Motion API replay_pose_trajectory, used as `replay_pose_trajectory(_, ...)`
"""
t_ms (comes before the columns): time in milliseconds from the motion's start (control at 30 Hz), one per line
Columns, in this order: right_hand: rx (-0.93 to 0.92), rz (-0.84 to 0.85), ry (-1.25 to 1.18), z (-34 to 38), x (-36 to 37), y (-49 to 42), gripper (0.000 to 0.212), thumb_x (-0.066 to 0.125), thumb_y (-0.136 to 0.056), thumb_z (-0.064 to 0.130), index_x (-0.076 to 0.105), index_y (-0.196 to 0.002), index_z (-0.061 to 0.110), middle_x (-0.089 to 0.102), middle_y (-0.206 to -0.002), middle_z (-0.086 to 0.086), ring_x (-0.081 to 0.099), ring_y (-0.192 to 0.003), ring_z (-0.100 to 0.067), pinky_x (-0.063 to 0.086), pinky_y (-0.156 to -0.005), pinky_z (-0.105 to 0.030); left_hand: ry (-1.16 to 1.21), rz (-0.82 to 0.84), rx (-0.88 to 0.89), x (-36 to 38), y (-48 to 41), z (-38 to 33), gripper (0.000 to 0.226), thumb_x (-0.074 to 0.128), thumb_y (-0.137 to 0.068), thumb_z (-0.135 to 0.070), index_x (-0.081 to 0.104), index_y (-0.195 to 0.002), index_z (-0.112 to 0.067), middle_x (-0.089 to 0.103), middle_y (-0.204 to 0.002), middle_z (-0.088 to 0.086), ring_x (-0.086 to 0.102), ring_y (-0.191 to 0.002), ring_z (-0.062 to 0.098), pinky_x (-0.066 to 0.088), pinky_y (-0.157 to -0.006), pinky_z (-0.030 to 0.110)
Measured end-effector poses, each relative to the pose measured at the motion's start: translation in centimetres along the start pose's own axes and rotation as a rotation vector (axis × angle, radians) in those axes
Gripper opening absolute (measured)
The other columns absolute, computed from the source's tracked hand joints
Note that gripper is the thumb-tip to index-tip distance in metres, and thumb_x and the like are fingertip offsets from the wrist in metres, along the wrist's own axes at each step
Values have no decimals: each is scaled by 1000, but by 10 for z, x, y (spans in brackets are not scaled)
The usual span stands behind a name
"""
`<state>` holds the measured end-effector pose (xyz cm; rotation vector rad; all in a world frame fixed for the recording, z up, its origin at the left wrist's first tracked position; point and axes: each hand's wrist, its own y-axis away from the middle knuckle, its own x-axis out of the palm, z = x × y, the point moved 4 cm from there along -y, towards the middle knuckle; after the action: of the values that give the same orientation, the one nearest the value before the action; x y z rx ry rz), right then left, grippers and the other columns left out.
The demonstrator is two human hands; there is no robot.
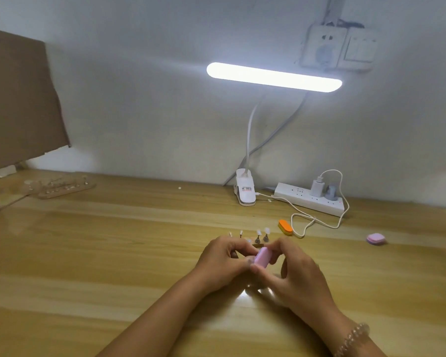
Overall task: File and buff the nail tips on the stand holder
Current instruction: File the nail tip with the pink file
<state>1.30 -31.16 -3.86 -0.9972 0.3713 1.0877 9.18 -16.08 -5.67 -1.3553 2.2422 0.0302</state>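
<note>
- Nail tips: small, pale and translucent. They stand upright on dark pegs in a left-to-right row just beyond both hands, about mid-width of the desk.
- Stand holder: largely hidden behind the fingers. Only the pegs and a sliver of brown base show.
- Pink buffer block: held off the desk between the hands, on the near side of the row. Its long axis tilts from near-left to far-right, and its upper end points toward the holder.
- Right hand: thumb and fingers clamped on the block.
- Left hand: fingers curled in against the block's near end. Whether they pinch a tip cannot be told.
- Assessment: the row lies straight ahead of both hands. The two right-hand pegs are nearer the hand carrying the block, so buffing appears to be the step in hand.
- Orange file block: just right of the row, beside a white cable.
- Second pink block: well apart, toward the right edge.
- Clip lamp and power strip: along the far edge.
</note>
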Motion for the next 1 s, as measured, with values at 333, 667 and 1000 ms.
replay_pose_trajectory(333,-1,4,-28,0,-3,0,33,82,-72,41,56,-89,31,60,-83,15,52,-62,-7,46,-58,-28,-44,-22,39,-1,-2,2,14,75,-87,-24,80,-90,-37,59,-62,-18,32,-51,4,30,-56,26)
replay_pose_trajectory(667,-10,20,-11,1,-4,0,32,79,-75,41,60,-99,34,61,-87,20,51,-62,0,40,-58,-22,-59,15,27,2,-2,6,15,72,-86,-21,79,-92,-34,72,-81,-10,42,-55,0,37,-62,25)
replay_pose_trajectory(1000,-60,88,20,5,1,3,31,80,-74,38,60,-97,35,62,-87,21,56,-71,1,44,-59,-20,-73,27,22,2,-2,5,18,70,-86,-20,80,-94,-32,74,-85,-14,54,-66,4,46,-69,29)
